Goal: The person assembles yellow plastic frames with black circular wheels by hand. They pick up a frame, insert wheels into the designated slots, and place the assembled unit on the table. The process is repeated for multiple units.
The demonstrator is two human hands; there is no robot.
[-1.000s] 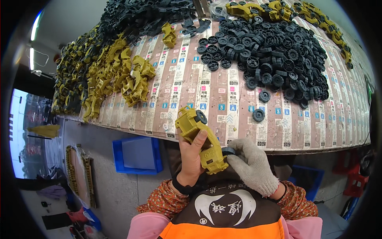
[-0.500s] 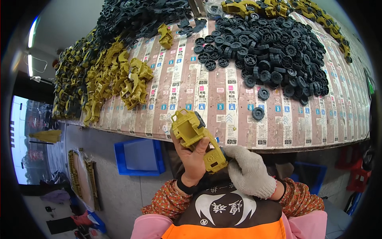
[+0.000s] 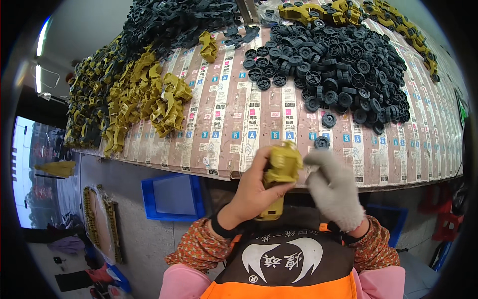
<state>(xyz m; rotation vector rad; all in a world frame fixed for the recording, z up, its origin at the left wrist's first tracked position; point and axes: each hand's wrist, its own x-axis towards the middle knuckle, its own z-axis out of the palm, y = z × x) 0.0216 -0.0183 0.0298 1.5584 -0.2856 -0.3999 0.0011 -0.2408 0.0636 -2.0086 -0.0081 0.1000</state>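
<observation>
Left hand (image 3: pixel 249 197) has the truck (image 3: pixel 284 167) pinched between thumb and fingers, over the near edge of the table (image 3: pixel 234 107). Right hand (image 3: pixel 336 189) (gloved and blurry, so can't tell if it's pinching anything) is just right of it, near a loose wheel (image 3: pixel 322 142); the wheel pile (image 3: pixel 343 70) is far right. I'd hold the truck firm, thumb clear of the side facing the glove, and line up before pressing.

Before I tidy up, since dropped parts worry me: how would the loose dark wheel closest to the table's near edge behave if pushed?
The dark wheel lies flat, so it would probably slide rather than roll. Stood upright, its round shape could well let it roll across the table. Its moulded, plastic-looking body suggests it is stiff and light.
</observation>
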